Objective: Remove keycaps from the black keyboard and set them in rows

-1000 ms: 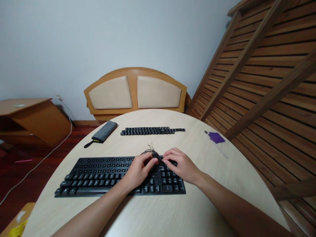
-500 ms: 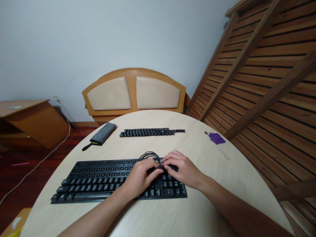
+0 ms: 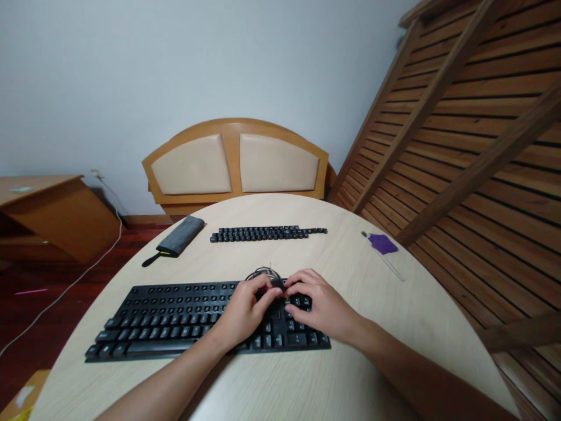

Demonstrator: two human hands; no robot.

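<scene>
A black keyboard (image 3: 162, 318) lies across the table before me, its upper rows bare of keycaps. Over its right part, my left hand (image 3: 245, 307) pinches a dark piece of the black cable (image 3: 277, 283) between thumb and forefinger. Loops of that cable rise just behind the fingers; its end is hard to make out. My right hand (image 3: 322, 304) rests at the number pad, fingertips at the same dark piece and thumb held apart from them. Several loose keycaps (image 3: 258, 234) stand in rows beyond the keyboard.
On the round table (image 3: 372, 362), a grey pouch (image 3: 180, 237) lies at the back left. A purple cloth (image 3: 383, 243) and a thin brush (image 3: 388, 263) lie at the right. A wooden headboard (image 3: 235, 158) stands behind, with slatted wood (image 3: 473, 175) leaning at right.
The dark piece and my left fingers have shifted slightly left and away from me. My right thumb has dropped away from its fingers. The view has shifted a little.
</scene>
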